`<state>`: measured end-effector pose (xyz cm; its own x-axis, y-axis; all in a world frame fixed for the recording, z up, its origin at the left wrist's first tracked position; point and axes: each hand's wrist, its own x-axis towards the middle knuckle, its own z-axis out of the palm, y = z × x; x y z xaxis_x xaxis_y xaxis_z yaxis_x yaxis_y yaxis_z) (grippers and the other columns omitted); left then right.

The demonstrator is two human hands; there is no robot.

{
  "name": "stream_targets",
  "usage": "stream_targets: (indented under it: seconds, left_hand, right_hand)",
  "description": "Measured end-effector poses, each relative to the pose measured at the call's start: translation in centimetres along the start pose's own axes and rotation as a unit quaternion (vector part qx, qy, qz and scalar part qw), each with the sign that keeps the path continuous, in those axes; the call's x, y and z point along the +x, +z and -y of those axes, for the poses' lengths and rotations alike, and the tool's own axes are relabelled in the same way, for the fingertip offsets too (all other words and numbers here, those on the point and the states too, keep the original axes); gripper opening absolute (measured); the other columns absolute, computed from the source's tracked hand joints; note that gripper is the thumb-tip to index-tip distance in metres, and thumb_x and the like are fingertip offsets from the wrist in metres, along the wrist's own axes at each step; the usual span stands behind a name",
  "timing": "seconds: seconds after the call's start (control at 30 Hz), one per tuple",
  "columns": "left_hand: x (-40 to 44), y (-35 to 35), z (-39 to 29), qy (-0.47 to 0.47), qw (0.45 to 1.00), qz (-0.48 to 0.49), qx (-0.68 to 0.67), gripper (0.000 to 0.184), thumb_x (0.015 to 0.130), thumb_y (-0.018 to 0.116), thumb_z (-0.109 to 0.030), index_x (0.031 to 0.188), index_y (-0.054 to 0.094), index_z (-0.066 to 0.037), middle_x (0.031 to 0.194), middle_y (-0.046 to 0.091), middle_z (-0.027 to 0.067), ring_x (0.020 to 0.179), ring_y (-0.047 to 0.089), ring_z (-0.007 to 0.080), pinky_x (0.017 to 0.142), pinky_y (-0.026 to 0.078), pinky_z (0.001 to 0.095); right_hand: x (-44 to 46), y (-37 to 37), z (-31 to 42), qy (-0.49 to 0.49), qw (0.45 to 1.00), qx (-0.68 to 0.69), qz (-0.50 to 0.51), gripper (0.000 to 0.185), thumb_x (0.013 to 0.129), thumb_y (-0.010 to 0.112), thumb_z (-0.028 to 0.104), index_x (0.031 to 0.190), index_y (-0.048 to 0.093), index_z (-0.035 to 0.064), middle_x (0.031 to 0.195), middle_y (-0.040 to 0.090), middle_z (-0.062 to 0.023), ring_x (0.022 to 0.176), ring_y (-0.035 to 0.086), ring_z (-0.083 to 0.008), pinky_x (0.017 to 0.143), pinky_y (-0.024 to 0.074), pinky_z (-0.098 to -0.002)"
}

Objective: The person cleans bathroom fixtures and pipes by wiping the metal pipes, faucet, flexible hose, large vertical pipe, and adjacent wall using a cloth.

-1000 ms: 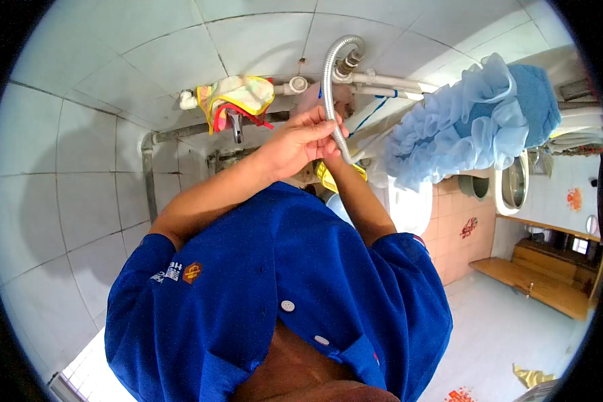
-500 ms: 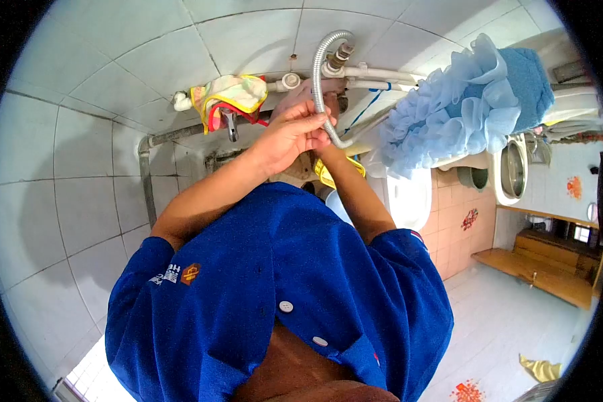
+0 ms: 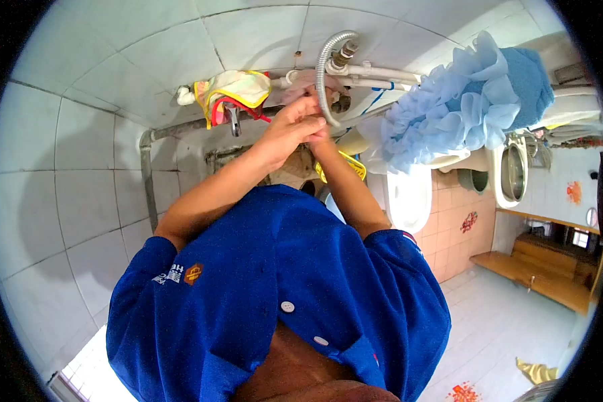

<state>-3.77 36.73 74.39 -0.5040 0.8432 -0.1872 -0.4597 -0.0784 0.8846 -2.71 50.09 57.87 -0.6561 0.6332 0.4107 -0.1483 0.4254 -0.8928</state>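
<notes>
Both hands meet at the lower bend of a flexible metal hose (image 3: pixel 323 67), which loops down from a wall valve (image 3: pixel 345 55). My left hand (image 3: pixel 289 134) has its fingers and thumb closed at the hose, though the exact contact is partly hidden. My right hand (image 3: pixel 319 136) lies just behind and beside it, touching it. Most of its fingers are hidden by the left hand and the hose. A pinkish cloth-like thing (image 3: pixel 305 85) shows behind the fingers. Left of the hands, a yellow-edged cloth (image 3: pixel 231 87) hangs over a metal tap (image 3: pixel 234 124).
White pipes (image 3: pixel 375 70) run along the tiled wall. A blue ruffled cover (image 3: pixel 455 107) stands close on the right. Below it are a white basin-like fixture (image 3: pixel 409 201) and a yellow basket (image 3: pixel 348 166). A grey pipe (image 3: pixel 146 177) bends down the left wall.
My left hand has shifted slightly left and down, its fingertips now beside the hose rather than across it. The hose's lower bend has risen a little, and the view has shifted slightly.
</notes>
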Motion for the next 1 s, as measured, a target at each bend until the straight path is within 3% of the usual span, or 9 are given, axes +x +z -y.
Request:
stream_targets:
  seconds: [0.1,0.2,0.4,0.53,0.63,0.73,0.83,0.9,1.0]
  left_hand:
    - [-0.2,-0.5,0.5,0.021,0.999,-0.015,0.031,0.046,0.094,0.061,-0.017,0.136,0.046,-0.007,0.123,0.057,0.0053,0.106,0.057,0.0139,0.089,0.05,0.0296]
    - [0.0,-1.1,0.7,-0.009,1.0,-0.001,0.021,0.048,0.094,0.061,-0.018,0.138,0.044,-0.007,0.125,0.056,0.0058,0.107,0.057,0.0144,0.091,0.049,0.0307]
    - [0.7,-0.6,0.8,0.008,0.996,0.041,0.075,0.04,0.095,0.06,-0.019,0.131,0.05,-0.005,0.127,0.056,0.0048,0.109,0.056,0.0135,0.092,0.048,0.0308]
    - [0.9,0.3,0.4,0.018,0.994,0.068,0.087,0.036,0.094,0.06,-0.018,0.128,0.052,-0.006,0.127,0.056,0.0037,0.11,0.055,0.0123,0.092,0.047,0.0298]
    - [0.8,1.3,0.3,0.043,0.991,0.102,0.08,0.036,0.094,0.06,-0.016,0.128,0.052,-0.006,0.127,0.056,0.0032,0.11,0.055,0.0113,0.091,0.047,0.0293]
    - [0.8,1.7,0.4,0.031,0.99,0.12,0.066,0.037,0.094,0.059,-0.016,0.129,0.052,-0.007,0.126,0.056,0.0031,0.108,0.056,0.011,0.091,0.048,0.0292]
    - [0.5,1.8,0.2,0.028,0.991,0.108,0.071,0.038,0.094,0.058,-0.017,0.13,0.051,-0.007,0.129,0.056,0.004,0.107,0.056,0.0116,0.091,0.048,0.0297]
    - [0.1,1.9,-0.1,0.016,0.991,0.102,0.079,0.04,0.095,0.058,-0.017,0.132,0.05,-0.006,0.131,0.055,0.005,0.106,0.057,0.0122,0.091,0.048,0.0303]
    - [0.0,1.8,-0.2,0.011,0.99,0.106,0.088,0.042,0.095,0.059,-0.018,0.134,0.048,-0.007,0.132,0.055,0.0055,0.105,0.057,0.0127,0.092,0.048,0.0306]
  right_hand:
    - [-1.2,-0.7,3.1,0.025,0.994,0.109,0.006,0.038,0.083,0.059,0.019,0.116,0.053,0.0025,0.11,0.058,-0.0132,0.099,0.057,-0.0281,0.086,0.0467,-0.039]
    - [-2.4,-2.8,3.1,0.107,0.98,-0.013,0.166,0.034,0.082,0.06,0.02,0.109,0.055,-0.0002,0.114,0.056,-0.0166,0.102,0.056,-0.0275,0.087,0.0455,-0.0409]
    - [-1.8,-2.4,4.9,0.044,0.995,-0.089,-0.023,0.024,0.081,0.059,0.016,0.098,0.057,-0.0007,0.103,0.055,-0.0198,0.093,0.055,-0.0307,0.077,0.0453,-0.0422]
    - [0.0,-2.3,5.0,0.02,0.984,0.065,-0.164,0.025,0.079,0.063,0.016,0.099,0.056,0.0012,0.094,0.052,-0.0188,0.089,0.051,-0.0356,0.082,0.0438,-0.0438]
    - [2.0,-1.7,2.8,0.029,0.979,0.142,-0.144,0.023,0.078,0.066,0.015,0.094,0.054,0.0027,0.094,0.054,-0.0166,0.09,0.052,-0.0355,0.083,0.0451,-0.0451]
    - [5.1,-2.3,7.1,-0.024,0.974,-0.109,-0.199,0.024,0.079,0.067,0.019,0.094,0.055,0.0047,0.097,0.058,-0.0153,0.093,0.055,-0.0353,0.082,0.0457,-0.0457]
    - [7.1,-2.1,7.8,-0.025,0.963,0.11,-0.244,0.032,0.079,0.07,0.027,0.099,0.057,0.0058,0.102,0.06,-0.0155,0.097,0.057,-0.0359,0.084,0.0455,-0.046]
    - [6.7,-3.2,7.9,-0.03,0.959,-0.116,-0.256,0.036,0.077,0.072,0.027,0.1,0.058,0.0042,0.105,0.061,-0.0164,0.094,0.059,-0.0368,0.086,0.0465,-0.0457]
    - [7.9,-4.4,6.9,-0.079,0.969,-0.132,-0.192,0.04,0.075,0.074,0.024,0.106,0.063,0.0021,0.103,0.062,-0.0164,0.093,0.061,-0.036,0.086,0.0482,-0.0441]
